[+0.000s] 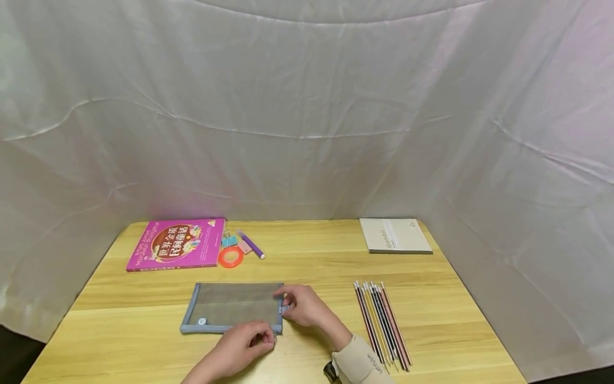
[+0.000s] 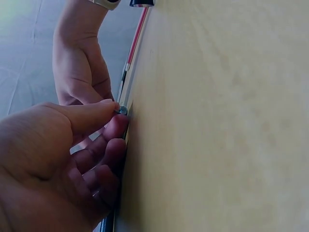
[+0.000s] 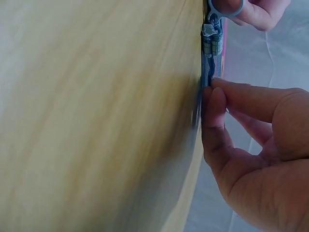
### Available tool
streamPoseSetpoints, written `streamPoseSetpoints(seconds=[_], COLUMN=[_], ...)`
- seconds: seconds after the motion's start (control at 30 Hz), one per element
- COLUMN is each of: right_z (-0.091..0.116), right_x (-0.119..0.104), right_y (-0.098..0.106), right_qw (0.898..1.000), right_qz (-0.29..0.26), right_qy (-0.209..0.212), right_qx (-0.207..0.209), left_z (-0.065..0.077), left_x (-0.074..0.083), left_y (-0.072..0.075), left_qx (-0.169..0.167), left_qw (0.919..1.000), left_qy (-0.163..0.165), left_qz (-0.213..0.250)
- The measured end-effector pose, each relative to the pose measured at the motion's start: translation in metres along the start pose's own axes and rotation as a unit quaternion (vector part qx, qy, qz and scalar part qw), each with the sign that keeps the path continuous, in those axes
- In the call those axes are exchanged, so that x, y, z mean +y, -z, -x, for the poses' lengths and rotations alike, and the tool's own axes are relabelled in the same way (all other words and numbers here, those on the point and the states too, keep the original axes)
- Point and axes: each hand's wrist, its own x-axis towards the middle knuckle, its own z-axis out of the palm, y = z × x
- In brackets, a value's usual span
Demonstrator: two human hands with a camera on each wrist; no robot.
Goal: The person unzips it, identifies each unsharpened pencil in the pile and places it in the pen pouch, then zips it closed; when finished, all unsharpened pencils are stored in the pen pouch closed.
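Observation:
A grey-blue zip pouch with a see-through mesh face (image 1: 235,301) lies flat on the table, its zipper along the front edge. My left hand (image 1: 244,344) is at the pouch's front right corner, thumb and forefinger pinching the zipper pull (image 2: 122,110). In the right wrist view, the pull's ring (image 3: 221,15) and the slider (image 3: 209,30) show at the pouch's end. With thumb and fingertips, my right hand (image 1: 307,306) pinches the pouch's right edge beside a small side tab (image 1: 285,309). Inside the pouch nothing shows through the mesh.
Several pencils (image 1: 381,322) lie in a bundle to the right. Behind the pouch are a pink book (image 1: 182,242), orange tape roll (image 1: 231,257), blue binder clip (image 1: 229,241), pink eraser (image 1: 244,247) and purple marker (image 1: 251,245). A beige notebook (image 1: 395,234) lies back right; curtains surround the table.

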Motion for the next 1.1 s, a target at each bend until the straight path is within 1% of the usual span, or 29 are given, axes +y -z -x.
streamPoseSetpoints(seconds=[0.2, 0.5, 0.7, 0.8, 0.9, 1.1], right_z=[-0.0012, -0.0040, -0.0020, -0.0003, 0.0001, 0.0009], right_x=[-0.0028, -0.0034, -0.0025, -0.0012, 0.0010, 0.0025], right_y=[0.0022, 0.0051, 0.0027, 0.0011, 0.0008, 0.0013], right_qw=[1.000, 0.998, 0.998, 0.999, 0.999, 1.000], right_qz=[0.017, 0.055, 0.055, 0.049, 0.038, 0.024], right_qy=[0.005, 0.018, 0.012, 0.004, 0.002, 0.002], right_qx=[0.011, 0.017, 0.018, 0.014, 0.014, 0.010], left_z=[-0.0029, -0.0063, -0.0046, -0.0033, -0.0031, -0.0037], left_x=[0.0023, 0.0039, 0.0021, -0.0004, -0.0035, -0.0057], left_y=[0.0016, 0.0026, 0.0006, 0.0000, 0.0000, 0.0015], left_qx=[0.000, 0.003, 0.000, -0.003, -0.003, -0.005], left_qw=[0.9999, 0.9998, 0.9996, 0.9990, 0.9975, 0.9915], left_qy=[0.013, 0.014, 0.013, 0.013, 0.014, 0.017], left_qz=[0.007, 0.011, 0.027, 0.043, 0.070, 0.129])
